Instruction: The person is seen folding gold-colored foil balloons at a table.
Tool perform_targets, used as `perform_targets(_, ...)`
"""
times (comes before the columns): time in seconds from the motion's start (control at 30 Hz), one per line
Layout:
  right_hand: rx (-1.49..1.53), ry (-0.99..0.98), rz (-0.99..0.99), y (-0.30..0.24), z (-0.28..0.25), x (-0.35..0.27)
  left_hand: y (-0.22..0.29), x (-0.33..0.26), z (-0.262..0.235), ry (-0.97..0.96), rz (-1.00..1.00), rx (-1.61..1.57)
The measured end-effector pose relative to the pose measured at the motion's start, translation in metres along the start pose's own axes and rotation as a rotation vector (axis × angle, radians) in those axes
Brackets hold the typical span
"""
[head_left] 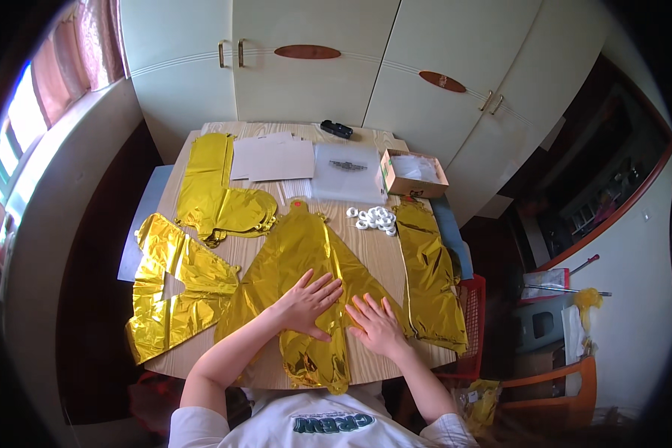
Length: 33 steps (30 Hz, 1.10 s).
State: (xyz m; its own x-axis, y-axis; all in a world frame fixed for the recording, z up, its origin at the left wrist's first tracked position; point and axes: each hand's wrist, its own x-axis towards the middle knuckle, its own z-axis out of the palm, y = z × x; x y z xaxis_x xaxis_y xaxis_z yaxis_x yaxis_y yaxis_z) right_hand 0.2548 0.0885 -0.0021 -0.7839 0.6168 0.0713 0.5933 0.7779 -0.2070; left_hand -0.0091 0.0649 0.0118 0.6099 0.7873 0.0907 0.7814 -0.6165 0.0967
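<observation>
- Two bare hands lie flat, palms down and fingers spread, holding nothing, on a deflated gold foil balloon (299,254) in the middle of the wooden bench (381,257).
- Left hand (308,301) presses the balloon's lower middle; right hand (377,325) rests just beside it at the balloon's right edge, fingertips nearly meeting.
- The balloon runs from a narrow neck at the far end to a crumpled tail hanging over the near bench edge.
- Three more flat gold foil pieces: one long strip (429,280) at right, one angular piece (173,295) at near left, one folded piece (216,194) at far left.
- Small white rings (373,219) sit in a cluster between the balloon's neck and the strip.
- Far side of bench: white sheets (272,158), clear plastic bag (347,173), open cardboard box (413,174), small black object (337,129).
</observation>
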Motion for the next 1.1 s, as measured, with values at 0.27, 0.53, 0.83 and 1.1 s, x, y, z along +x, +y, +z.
perform_targets(0.27, -0.032, -0.008, 0.019, -0.003, -0.003, -0.008, 0.007, 0.001, -0.001, -0.017, -0.008, -0.004)
perform_targets(0.53, -0.024, -0.01, 0.028, -0.004, -0.007, -0.023, 0.018, 0.006, 0.002, -0.048, 0.003, -0.016)
perform_targets(0.83, -0.01, -0.008, 0.039, -0.004, -0.009, -0.026, 0.013, 0.011, -0.005, -0.061, -0.024, -0.006)
perform_targets(1.1, 0.043, 0.122, 0.038, 0.013, -0.012, -0.02, 0.01, 0.011, -0.004, -0.052, -0.026, 0.011)
